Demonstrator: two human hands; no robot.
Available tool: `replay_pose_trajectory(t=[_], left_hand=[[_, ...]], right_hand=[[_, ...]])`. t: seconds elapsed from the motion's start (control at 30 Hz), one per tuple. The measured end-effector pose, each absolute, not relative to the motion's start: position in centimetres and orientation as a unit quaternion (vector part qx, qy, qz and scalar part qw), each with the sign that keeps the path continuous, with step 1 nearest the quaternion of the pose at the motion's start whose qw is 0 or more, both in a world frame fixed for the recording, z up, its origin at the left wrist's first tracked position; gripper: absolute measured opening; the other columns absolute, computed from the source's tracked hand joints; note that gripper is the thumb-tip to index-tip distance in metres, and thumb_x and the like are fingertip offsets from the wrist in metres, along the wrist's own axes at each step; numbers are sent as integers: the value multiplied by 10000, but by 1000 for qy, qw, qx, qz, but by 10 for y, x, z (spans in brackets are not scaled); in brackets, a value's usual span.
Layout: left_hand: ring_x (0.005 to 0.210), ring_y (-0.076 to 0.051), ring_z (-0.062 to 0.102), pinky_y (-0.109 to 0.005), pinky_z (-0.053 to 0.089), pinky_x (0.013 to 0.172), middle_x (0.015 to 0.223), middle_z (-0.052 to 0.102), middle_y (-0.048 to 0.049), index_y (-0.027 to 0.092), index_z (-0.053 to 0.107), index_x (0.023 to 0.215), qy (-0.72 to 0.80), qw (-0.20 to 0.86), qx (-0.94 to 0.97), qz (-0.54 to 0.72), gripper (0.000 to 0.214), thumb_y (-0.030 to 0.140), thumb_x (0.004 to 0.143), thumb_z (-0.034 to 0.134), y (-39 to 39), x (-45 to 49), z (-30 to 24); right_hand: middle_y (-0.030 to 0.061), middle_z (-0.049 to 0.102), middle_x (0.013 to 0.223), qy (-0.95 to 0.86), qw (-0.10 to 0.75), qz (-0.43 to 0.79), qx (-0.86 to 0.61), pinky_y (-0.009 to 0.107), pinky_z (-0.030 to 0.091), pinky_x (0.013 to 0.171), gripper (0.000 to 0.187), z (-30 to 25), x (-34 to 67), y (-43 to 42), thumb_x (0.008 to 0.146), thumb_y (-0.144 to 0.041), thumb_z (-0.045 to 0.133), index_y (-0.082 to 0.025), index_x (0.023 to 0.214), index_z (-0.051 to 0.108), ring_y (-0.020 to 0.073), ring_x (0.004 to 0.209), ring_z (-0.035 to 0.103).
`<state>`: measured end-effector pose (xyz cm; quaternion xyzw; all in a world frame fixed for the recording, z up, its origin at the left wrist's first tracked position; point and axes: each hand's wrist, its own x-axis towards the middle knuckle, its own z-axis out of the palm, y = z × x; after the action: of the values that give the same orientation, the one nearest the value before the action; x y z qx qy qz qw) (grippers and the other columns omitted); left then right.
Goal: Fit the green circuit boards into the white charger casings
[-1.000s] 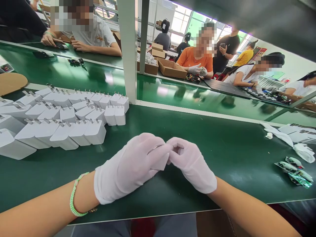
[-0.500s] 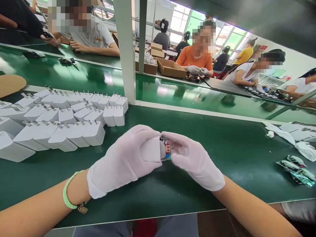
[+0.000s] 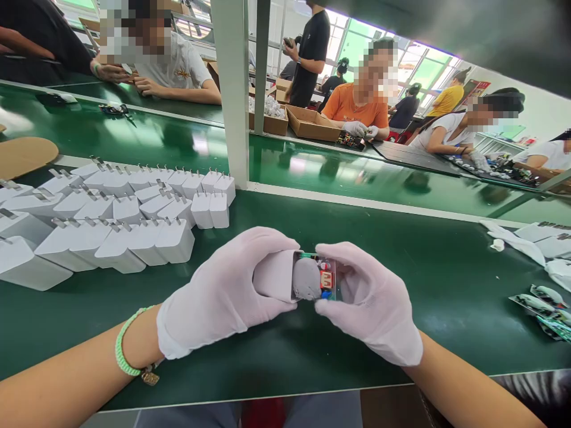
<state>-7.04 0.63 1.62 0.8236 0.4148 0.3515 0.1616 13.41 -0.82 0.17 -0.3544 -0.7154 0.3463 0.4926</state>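
My left hand (image 3: 232,288), in a white glove, is wrapped round a white charger housing (image 3: 274,275) with its mouth facing right. Out of that mouth sticks a circuit board (image 3: 307,278) with a grey putty-like lump, a red-orange part and a small blue part. My right hand (image 3: 372,294), gloved as well, pinches the board's outer end between thumb and fingers. The board's inner end is hidden inside the housing. To the left, rows of white charger housings (image 3: 145,242) stand with metal prongs upward.
Several circuit boards (image 3: 542,306) lie at the right, near a white glove (image 3: 513,241) and more white housings (image 3: 553,238). A white post (image 3: 236,95) rises behind the left rows. Beyond the green belt (image 3: 357,163), co-workers sit with parts and open boxes (image 3: 312,123).
More of the circuit board now shows outside the housing. My right hand has shifted right with the board's end, while my left hand stays nearly in place.
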Motion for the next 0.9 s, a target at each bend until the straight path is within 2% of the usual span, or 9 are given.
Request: replay_pose_trajectory(t=[0.13,0.43,0.63,0.77,0.9], left_hand=[[891,-154,620,-252,524,813,1014,637,-16,202,583,1012,399,163,833,347,409,214,628,722,6,-71,14],[927,-130,601,-223,502,837,1048,614,3,220,572,1045,385,222,831,335,421,196,654,726,4,-72,14],[963,-131,588,-234,504,861,1091,572,12,257,484,1100,372,255,817,360,519,193,659,749,4,-74,5],[993,-152,587,-269,512,888,1126,544,0,273,469,1119,351,301,807,367,538,188,669,750,5,-76,4],[1024,-162,587,-284,507,924,1160,536,-13,278,484,1136,321,328,804,378,521,172,694,737,3,-75,7]], right_hand=[[20,623,998,-753,471,284,-361,331,539,714,565,-1,137,-11,672,-176,778,-345,1172,576,191,818,615],[30,631,963,-792,448,240,-337,288,561,689,508,-4,134,-8,731,-251,744,-284,1197,544,175,803,642],[9,621,911,-832,401,193,-331,263,552,663,596,-8,134,-6,807,-367,686,-326,1344,430,149,751,630],[26,619,962,-798,411,283,-337,310,548,741,507,-15,134,-5,871,-414,597,-325,1344,438,158,801,633],[72,611,1088,-702,388,495,-333,359,520,837,634,-11,129,-4,853,-556,555,-251,1382,380,186,908,609]])
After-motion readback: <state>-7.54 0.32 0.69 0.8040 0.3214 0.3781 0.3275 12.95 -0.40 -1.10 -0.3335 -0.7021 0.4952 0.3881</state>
